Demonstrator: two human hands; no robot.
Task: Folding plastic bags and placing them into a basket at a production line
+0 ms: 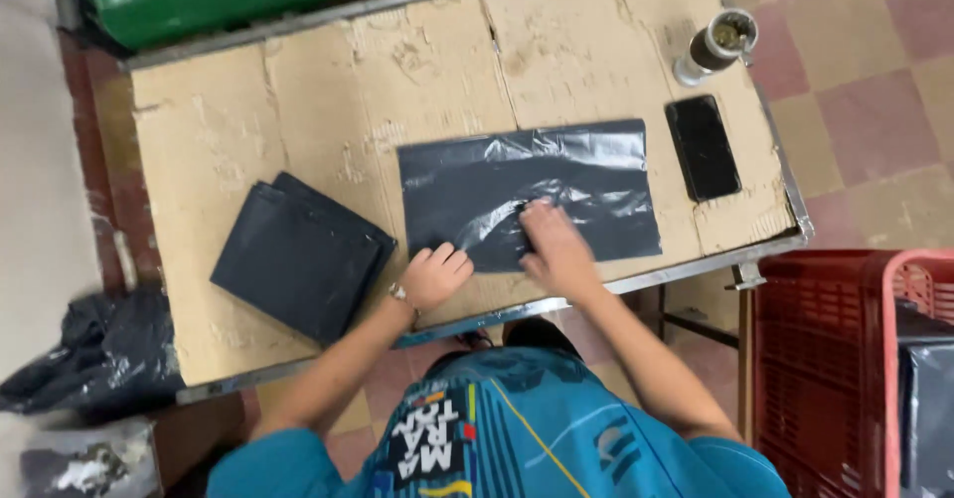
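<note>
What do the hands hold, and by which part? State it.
Nothing is lifted. The right hand presses flat on the dark plastic bag near its lower middle; the left hand, curled, rests at its lower left edge.

Bare cardboard lies open beyond the flat grey bag [532, 195]. The stack of folded bags [298, 254] blocks the left, while the phone [704, 147] and cup [717, 45] crowd the right.

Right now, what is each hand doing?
Left hand: loosely curled, pressing the dark plastic bag's near edge.
Right hand: flat on the bag, holding nothing.
</note>
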